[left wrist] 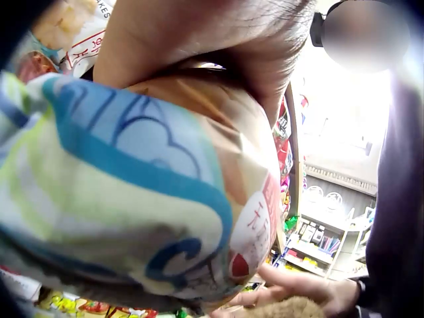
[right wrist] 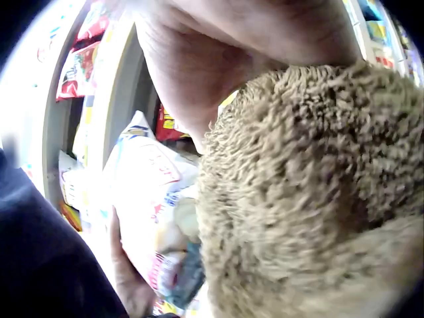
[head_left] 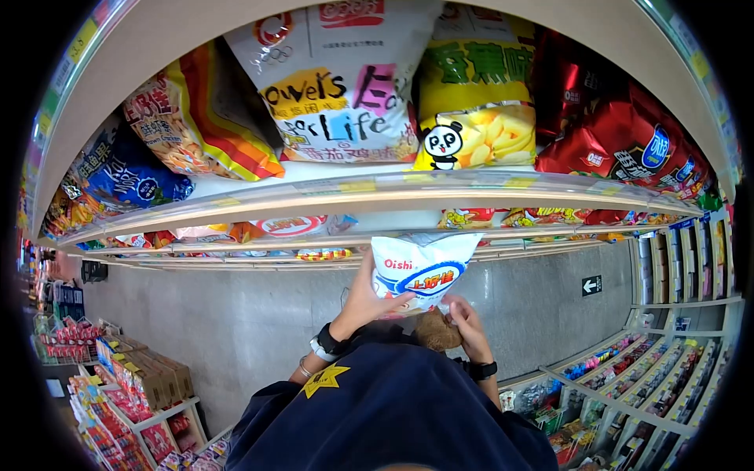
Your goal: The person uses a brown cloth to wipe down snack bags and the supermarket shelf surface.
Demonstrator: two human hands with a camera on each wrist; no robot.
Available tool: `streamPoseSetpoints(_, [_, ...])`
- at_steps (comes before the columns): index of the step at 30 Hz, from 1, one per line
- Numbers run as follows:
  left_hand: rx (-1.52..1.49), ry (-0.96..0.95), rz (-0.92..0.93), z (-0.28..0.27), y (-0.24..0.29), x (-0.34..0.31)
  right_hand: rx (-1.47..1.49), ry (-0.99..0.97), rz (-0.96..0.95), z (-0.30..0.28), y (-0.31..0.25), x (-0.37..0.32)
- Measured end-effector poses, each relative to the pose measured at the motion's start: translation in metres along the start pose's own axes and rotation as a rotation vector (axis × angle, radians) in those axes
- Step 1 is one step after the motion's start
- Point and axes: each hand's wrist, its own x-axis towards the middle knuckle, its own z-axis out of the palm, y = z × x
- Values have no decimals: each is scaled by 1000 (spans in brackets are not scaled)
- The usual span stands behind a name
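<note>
My left hand point(head_left: 363, 302) grips a white and blue Oishi chip bag point(head_left: 428, 271) by its left side, thumb across the front. In the left wrist view the crinkled chip bag point(left wrist: 146, 192) fills much of the picture beneath the hand point(left wrist: 199, 40). At the bag's lower right corner is my right hand point(head_left: 471, 330), holding a brown, fluffy cloth-like thing point(head_left: 437, 333). Close up, the right wrist view shows its curly pile point(right wrist: 298, 192) under the hand point(right wrist: 265, 40), whose fingers are mostly hidden.
Ahead stands a shelf point(head_left: 377, 188) of large snack bags, including a yellow panda bag point(head_left: 475, 118) and red bags point(head_left: 628, 141). Lower shelves hold more packets. Cardboard boxes point(head_left: 149, 377) stand at lower left, and a tiered rack point(head_left: 652, 377) of goods at lower right. Grey floor point(head_left: 542, 302) lies between.
</note>
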Motion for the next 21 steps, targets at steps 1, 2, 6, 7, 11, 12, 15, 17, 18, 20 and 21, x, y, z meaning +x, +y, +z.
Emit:
streamPoseSetpoints(1, [-64, 28, -44, 6, 6, -5, -22, -21, 75, -11, 14, -9])
streamPoseSetpoints(2, [-27, 42, -36, 10, 11, -10, -80, -97, 150, -24, 23, -21])
streamPoseSetpoints(6, [-8, 92, -74, 35, 20, -34, -425, -388, 345, -66, 38, -52])
streamPoseSetpoints(7, [-14, 90, -91, 42, 25, -39, -499, -433, 336, -85, 61, -55])
streamPoseSetpoints(11, [-46, 137, -54, 78, 40, -60, -712, -426, 291, -91, 16, -69])
streamPoseSetpoints(12, [-49, 152, -30, 87, 40, -65, -781, -389, 308, -93, 6, -72])
streamPoseSetpoints(15, [32, 104, -108, 106, 45, -80, -557, 73, -167, -106, -23, -86])
streamPoseSetpoints(17, [6, 103, -145, 122, 53, -87, -432, 346, -307, -105, -70, -99])
streamPoseSetpoints(18, [35, 113, -132, 129, 50, -93, -397, 486, -386, -106, -87, -109])
streamPoseSetpoints(20, [93, 135, -105, 144, 45, -105, -278, 682, -556, -108, -107, -121])
streamPoseSetpoints(21, [98, 143, -103, 152, 50, -108, -197, 740, -642, -108, -112, -127])
